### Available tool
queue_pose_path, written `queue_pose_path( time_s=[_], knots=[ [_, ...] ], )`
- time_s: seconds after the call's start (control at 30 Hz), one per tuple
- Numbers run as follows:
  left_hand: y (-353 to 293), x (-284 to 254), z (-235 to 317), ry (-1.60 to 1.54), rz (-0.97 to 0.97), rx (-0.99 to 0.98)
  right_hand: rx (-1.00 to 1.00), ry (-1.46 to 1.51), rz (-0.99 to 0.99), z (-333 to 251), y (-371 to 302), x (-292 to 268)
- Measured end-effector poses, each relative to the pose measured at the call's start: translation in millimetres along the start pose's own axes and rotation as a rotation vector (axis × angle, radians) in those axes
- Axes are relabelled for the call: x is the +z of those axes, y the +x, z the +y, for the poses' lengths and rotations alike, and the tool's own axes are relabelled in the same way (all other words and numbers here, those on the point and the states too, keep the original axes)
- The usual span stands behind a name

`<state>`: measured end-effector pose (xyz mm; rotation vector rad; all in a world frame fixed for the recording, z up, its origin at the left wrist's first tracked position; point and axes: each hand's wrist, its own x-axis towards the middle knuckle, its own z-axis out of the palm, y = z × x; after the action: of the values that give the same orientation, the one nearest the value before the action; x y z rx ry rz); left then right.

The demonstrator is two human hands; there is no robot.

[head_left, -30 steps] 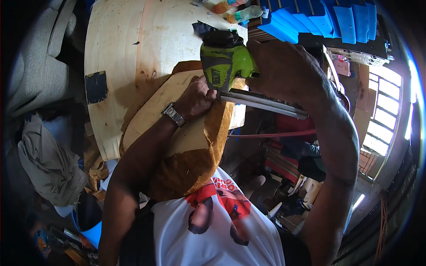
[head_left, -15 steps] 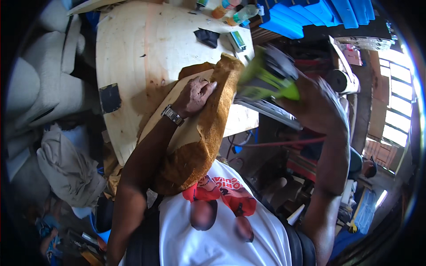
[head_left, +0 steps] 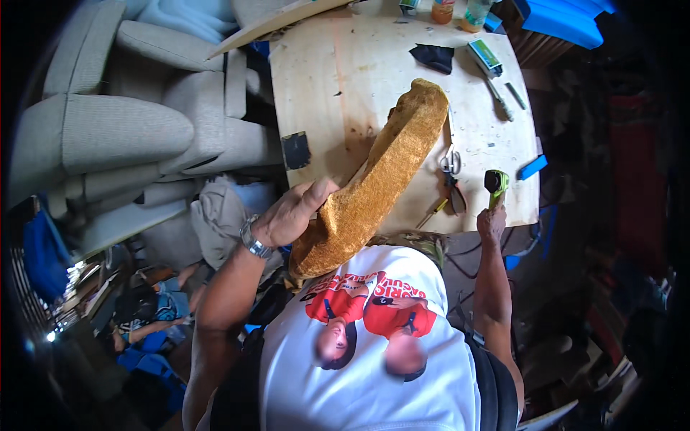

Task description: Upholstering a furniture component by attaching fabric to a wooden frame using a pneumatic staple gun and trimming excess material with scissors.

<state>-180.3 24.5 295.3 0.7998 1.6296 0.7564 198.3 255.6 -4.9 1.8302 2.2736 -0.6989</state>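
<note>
L hand: my fingers clamped on near end of foam slab, thumb on top.
Slab: brown-gold, long axis runs from my chest out over table, far end raised mid-table.
R hand: at near right edge, closed on green power tool.
Nearby: scissors just right of slab.

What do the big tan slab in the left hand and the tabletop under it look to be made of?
Tan slab: likely upholstery foam, with a porous, crumbly matte surface and ragged cut edges. Tabletop: looks like bare plywood, pale, with visible grain, unfinished, stained in spots. The left hand grips the slab's lower edge.
</note>
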Motion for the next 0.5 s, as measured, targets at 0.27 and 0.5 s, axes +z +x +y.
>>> queue_pose_path(
  time_s=[0.27,0.5],
  knots=[
    [-22.9,21.7,-24.7,-0.035,0.221,0.264,-0.069,0.000,0.283,-20.4,20.8,47.7],
    [-30.0,24.7,-51.7,-0.417,0.170,0.281,-1.328,0.650,-0.143,-296.0,-59.7,-180.5]
  ],
)
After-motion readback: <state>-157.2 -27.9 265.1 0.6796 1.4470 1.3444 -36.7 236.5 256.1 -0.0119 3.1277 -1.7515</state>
